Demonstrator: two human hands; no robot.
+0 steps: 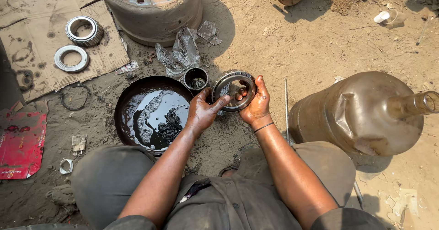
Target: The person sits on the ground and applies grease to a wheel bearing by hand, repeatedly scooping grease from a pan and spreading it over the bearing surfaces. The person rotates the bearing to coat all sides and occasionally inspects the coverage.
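Both of my hands hold a large tapered roller bearing (233, 90) above the dirt ground. My left hand (202, 111) grips its lower left rim, thumb across the edge. My right hand (256, 104) holds the right side, with fingers reaching inside the ring. Both hands are dark with grease. Just left of them sits a round black pan (132, 97) filled with dark oily liquid and a greasy rag. A small dark cup (195, 78) stands right behind the pan, next to the bearing.
A brake drum (153, 10) stands at the back. Another roller bearing (83, 30) and a metal ring (71, 58) lie on cardboard (32, 42) at left. A big brown plastic jug (366, 113) lies at right. Crumpled clear plastic (180, 51) and a red packet (20, 143) lie nearby.
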